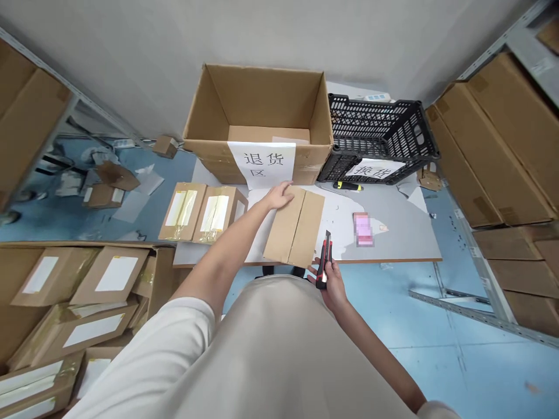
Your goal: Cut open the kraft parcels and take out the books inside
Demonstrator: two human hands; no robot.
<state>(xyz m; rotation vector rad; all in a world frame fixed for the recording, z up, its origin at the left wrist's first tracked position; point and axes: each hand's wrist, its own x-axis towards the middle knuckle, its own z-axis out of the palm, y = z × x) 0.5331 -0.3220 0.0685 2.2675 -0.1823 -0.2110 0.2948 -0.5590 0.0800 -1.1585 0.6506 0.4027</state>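
Note:
A small closed cardboard box (pixel 283 228) lies on the table near its front edge, a seam running along its top. My left hand (pixel 279 196) grips this box at its far left corner. In my right hand (pixel 334 279) is a red and black box cutter (pixel 324 260), held just right of the box's near end and pointing away from me. The fingers of that hand are partly hidden behind the cutter. Two taped, labelled cardboard boxes (pixel 198 212) sit side by side to the left of my left forearm.
Behind stand a large open carton (pixel 203 152) with a paper sign and a black plastic crate (pixel 336 166). A yellow-black tool (pixel 347 186) and a pink item (pixel 363 228) lie on the table (pixel 406 233). At lower left, a big carton (pixel 163 273) holds several parcels. Shelves with boxes flank both sides.

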